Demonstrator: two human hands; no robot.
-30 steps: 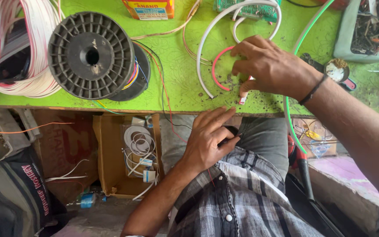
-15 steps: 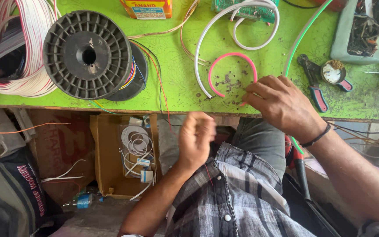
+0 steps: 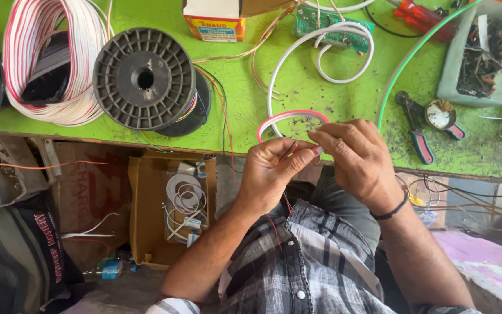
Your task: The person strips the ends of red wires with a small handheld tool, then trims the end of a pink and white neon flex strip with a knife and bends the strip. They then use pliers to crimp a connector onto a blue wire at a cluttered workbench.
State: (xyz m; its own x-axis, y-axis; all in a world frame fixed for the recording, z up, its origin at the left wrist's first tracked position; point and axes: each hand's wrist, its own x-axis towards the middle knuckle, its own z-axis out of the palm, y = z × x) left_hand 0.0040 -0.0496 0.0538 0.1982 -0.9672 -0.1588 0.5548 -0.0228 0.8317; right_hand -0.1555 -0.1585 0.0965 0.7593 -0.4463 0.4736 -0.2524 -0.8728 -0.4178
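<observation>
Pinching thin red-black wire (image 3: 289,150) between left hand (image 3: 271,171) and right hand (image 3: 358,160), both clamped; keeping ends aligned; grey spool (image 3: 145,78) at 10 o'clock.

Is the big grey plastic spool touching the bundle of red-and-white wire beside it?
Cannot tell. In the head view the grey spool and the red-and-white wire coil meet edge to edge, but overlap hides any contact or gap.

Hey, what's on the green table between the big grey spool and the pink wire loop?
In the head view, thin red and black wires cross the green table between the grey spool and the pink wire loop.
</observation>
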